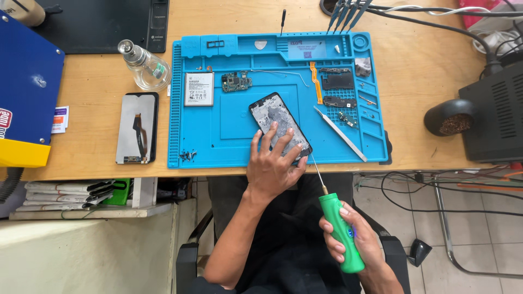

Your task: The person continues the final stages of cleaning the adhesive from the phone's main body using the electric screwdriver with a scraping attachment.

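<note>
One opened phone body (280, 124) lies tilted near the middle of the blue silicone repair mat (196, 147), which covers much of the wooden counter (425, 109). The left hand (271, 163) rests on the phone's lower end, fingers spread flat across it, pressing rather than gripping. The right hand (354, 239) is off the counter, down over the lap, with its grip closed firmly around one green electric screwdriver (340, 231); the thin bit points up toward the phone's lower corner and ends just beside it, though I cannot tell whether it touches. On the mat I count one battery (199, 89), one green circuit board (236, 82) just beside it, one orange flex cable (315, 81), one pair of metal tweezers (340, 133) lying slantwise to the right of the phone, and a small heap of screws (187, 155) near the mat's lower left edge; several dark small parts sit in the right-hand compartments, too small to count surely. Off the mat to the left lie one detached screen (137, 128), face down, and one clear glass bottle (144, 66) tipped on its side.
</note>
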